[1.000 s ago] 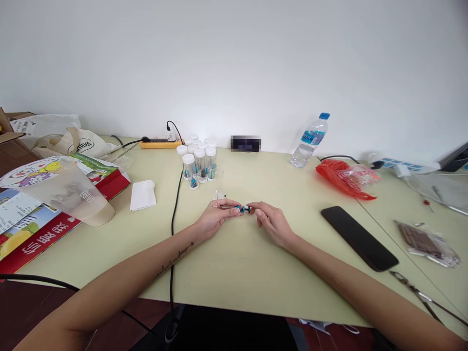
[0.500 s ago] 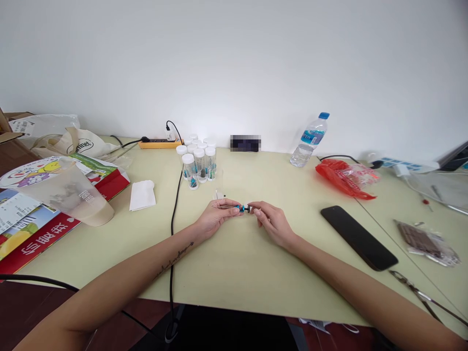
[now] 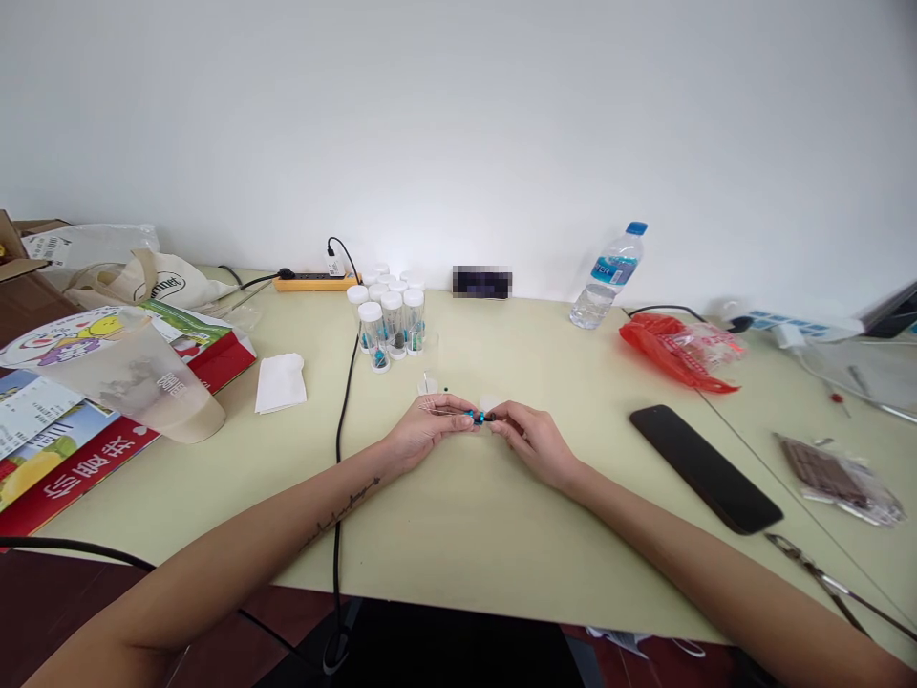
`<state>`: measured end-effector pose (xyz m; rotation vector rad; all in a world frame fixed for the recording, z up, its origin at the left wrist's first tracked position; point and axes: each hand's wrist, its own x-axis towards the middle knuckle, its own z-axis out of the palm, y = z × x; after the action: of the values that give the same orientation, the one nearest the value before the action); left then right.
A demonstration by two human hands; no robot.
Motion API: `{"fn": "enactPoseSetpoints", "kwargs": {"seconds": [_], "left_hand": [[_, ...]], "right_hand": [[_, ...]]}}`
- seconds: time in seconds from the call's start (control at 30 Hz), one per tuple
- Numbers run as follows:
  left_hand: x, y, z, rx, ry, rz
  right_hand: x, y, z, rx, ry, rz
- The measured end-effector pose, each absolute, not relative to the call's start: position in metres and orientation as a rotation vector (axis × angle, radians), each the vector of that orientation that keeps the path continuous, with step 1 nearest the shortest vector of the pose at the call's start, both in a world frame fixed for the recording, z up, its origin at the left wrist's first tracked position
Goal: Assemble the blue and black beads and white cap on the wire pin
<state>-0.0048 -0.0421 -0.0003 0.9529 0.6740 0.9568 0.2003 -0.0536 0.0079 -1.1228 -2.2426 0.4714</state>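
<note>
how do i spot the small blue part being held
On the pale green table, find the left hand and right hand nearly meeting mid-picture. The blue part is held between them; unlike other blue bits, it is outside the white-capped tubes.

past the black phone (image 3: 706, 468) i see a crumpled red bag (image 3: 670, 355) and, farther from the phone, a blue-capped water bottle (image 3: 607, 274). to the phone's right i see a clear packet (image 3: 835, 478) with brown contents; well to its left, some white paper (image 3: 281, 384) and, farther left, a translucent plastic cup (image 3: 161, 382).
</note>
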Motion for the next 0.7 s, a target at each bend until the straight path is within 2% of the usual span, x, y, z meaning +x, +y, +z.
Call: {"fn": "enactPoseSetpoints", "kwargs": {"seconds": [0.7], "left_hand": [[-0.0061,-0.0430,0.0005,0.948,0.675,0.894]], "right_hand": [[0.1997,-0.0537,0.0059,-1.170,-2.248,0.486]]}}
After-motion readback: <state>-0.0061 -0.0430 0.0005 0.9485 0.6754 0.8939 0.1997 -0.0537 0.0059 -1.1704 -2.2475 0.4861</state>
